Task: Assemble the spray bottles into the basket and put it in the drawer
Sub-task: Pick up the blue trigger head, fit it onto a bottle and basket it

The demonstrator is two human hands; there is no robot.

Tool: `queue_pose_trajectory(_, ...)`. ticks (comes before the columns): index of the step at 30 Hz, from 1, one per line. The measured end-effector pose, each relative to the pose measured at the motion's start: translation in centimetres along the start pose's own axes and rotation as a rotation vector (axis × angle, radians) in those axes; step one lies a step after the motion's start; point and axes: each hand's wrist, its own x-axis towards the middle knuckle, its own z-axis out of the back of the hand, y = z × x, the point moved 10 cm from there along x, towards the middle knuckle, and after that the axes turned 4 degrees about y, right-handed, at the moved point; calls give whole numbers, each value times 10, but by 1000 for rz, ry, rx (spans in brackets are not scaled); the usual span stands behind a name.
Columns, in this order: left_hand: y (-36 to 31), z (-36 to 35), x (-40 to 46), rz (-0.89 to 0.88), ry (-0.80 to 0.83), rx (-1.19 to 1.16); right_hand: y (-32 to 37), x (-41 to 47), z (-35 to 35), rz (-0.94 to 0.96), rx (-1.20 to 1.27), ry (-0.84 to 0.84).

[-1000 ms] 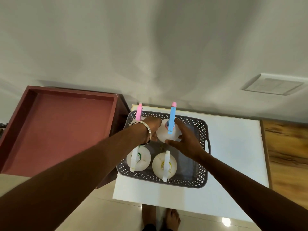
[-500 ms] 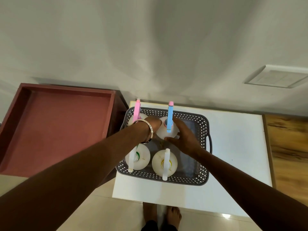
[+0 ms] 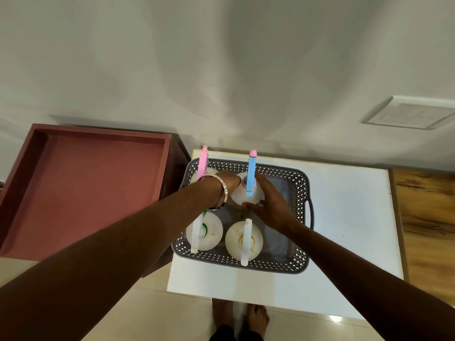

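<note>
Drawer: open reddish-brown wooden drawer [image 3: 98, 188] at far left, its tray showing nothing inside; it sits just beside the desk and unchanged from a second ago.
Left hand: left hand [image 3: 227, 184] with a metal bangle [image 3: 222, 190] on the wrist rests against the left side of the blue-trigger bottle; how its fingers lie is hidden behind the wrist, so I cannot tell whether the grip is clenched or released.
Pink bottle: white plastic spray bottle with a pink trigger [image 3: 203, 166] stands at the basket's far-left corner, partly hidden by the left wrist.
Basket: dark grey perforated plastic basket [image 3: 299, 190] sits on the white desk [image 3: 349, 217], holding four bottles in two rows.
Blue bottle: white plastic spray bottle with a blue trigger [image 3: 248, 193], held between both hands, now sits lower and squarer in the far row than a second ago, so it looks seated.
Near bottles: two white plastic spray bottles with white triggers [image 3: 243, 239] stand upright in the near row, not moved.
Right hand: right hand [image 3: 270, 205] cups the blue bottle's right side with fingers curved round it, grasping it.
Meaning: loading looks finished; lifting the basket toward the drawer likely comes next.
</note>
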Motion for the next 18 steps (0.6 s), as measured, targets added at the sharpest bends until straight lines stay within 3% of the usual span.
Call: queue_pose_trajectory(18,0,6,-39,-30,-45,-14,16,-25,23,-2,-35,-26)
